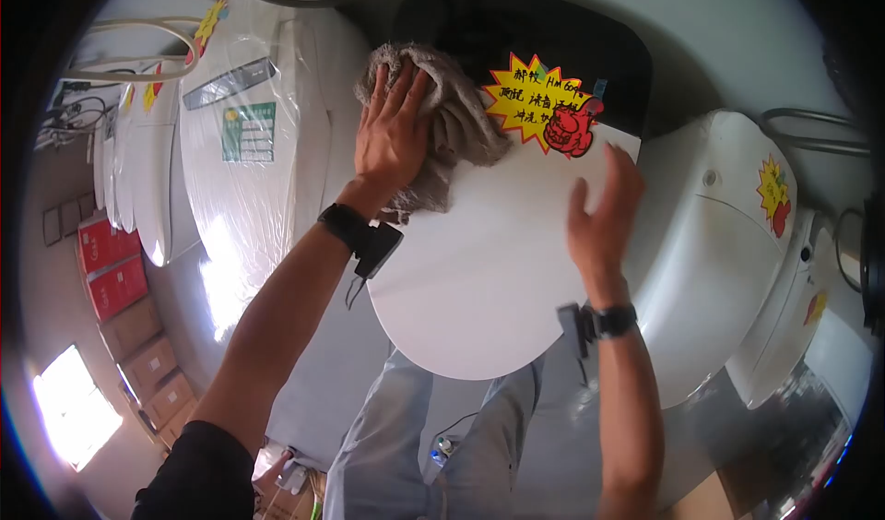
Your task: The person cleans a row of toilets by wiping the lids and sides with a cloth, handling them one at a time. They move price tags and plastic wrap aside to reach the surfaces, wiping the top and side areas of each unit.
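A toilet with a white lid (470,289) and a black rear section (553,36) stands right in front of me. On its left rear part lies a bunched grey-brown cloth (461,124). My left hand (392,137) holds this cloth against the surface, its fingers pressed into the folds. My right hand (604,206), slightly blurred, is over the right side of the lid with thumb and fingers apart and nothing in them. Just beyond it, a yellow starburst label (521,100) with handwriting and a red cartoon figure (572,128) sits where white meets black.
A plastic-wrapped white toilet (249,142) stands close on the left, with more beyond it. To the right is another white toilet (710,253) with a yellow tag. Red boxes (111,266) and brown cartons (147,363) line the left side. A cable (304,2) crosses the top.
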`<action>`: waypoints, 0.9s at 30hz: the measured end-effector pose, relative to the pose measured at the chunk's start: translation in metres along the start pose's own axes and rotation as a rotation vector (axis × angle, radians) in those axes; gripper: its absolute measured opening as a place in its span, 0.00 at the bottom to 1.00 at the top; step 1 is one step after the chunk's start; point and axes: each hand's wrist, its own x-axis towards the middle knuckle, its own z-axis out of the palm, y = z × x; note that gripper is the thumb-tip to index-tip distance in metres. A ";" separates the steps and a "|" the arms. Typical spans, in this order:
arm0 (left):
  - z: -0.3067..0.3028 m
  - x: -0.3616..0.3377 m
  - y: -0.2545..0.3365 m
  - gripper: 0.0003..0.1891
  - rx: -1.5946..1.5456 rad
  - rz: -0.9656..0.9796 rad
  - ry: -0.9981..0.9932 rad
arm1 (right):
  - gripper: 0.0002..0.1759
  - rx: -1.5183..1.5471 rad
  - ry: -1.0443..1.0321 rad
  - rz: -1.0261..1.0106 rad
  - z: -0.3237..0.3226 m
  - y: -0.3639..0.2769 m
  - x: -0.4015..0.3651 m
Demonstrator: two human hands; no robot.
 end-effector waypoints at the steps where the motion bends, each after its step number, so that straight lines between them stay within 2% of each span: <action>1: 0.000 -0.003 -0.001 0.34 -0.009 0.000 -0.006 | 0.35 -0.041 -0.036 0.038 0.011 -0.018 0.011; 3: -0.004 -0.013 0.000 0.32 -0.026 0.004 -0.019 | 0.36 -0.251 -0.148 0.031 0.027 -0.031 0.018; 6: -0.008 -0.040 -0.009 0.28 -0.048 0.027 -0.059 | 0.36 -0.369 -0.133 -0.030 0.037 -0.019 0.006; 8: -0.014 -0.058 -0.007 0.25 -0.075 0.046 -0.071 | 0.36 -0.361 -0.129 -0.017 0.039 -0.020 0.002; 11: -0.016 -0.069 -0.008 0.26 -0.186 0.109 -0.009 | 0.35 -0.353 -0.121 0.013 0.038 -0.023 0.001; 13: -0.019 -0.056 0.007 0.28 -0.308 0.069 0.028 | 0.36 -0.327 -0.120 0.002 0.037 -0.019 0.002; 17: -0.020 0.003 0.071 0.31 -0.526 0.272 0.198 | 0.36 -0.314 -0.138 0.021 0.040 -0.014 -0.001; 18: -0.019 0.023 0.090 0.27 -0.560 0.326 0.171 | 0.36 -0.288 -0.127 0.017 0.040 -0.014 -0.001; 21: 0.010 0.060 0.128 0.27 -0.455 0.391 0.079 | 0.37 -0.273 -0.143 0.023 0.039 -0.009 -0.002; 23: 0.032 0.066 0.131 0.27 -0.301 0.447 -0.152 | 0.38 -0.280 -0.174 0.031 0.039 -0.007 -0.004; 27: 0.020 0.047 0.108 0.29 -0.327 0.385 -0.192 | 0.40 -0.286 -0.200 0.051 0.038 -0.012 0.001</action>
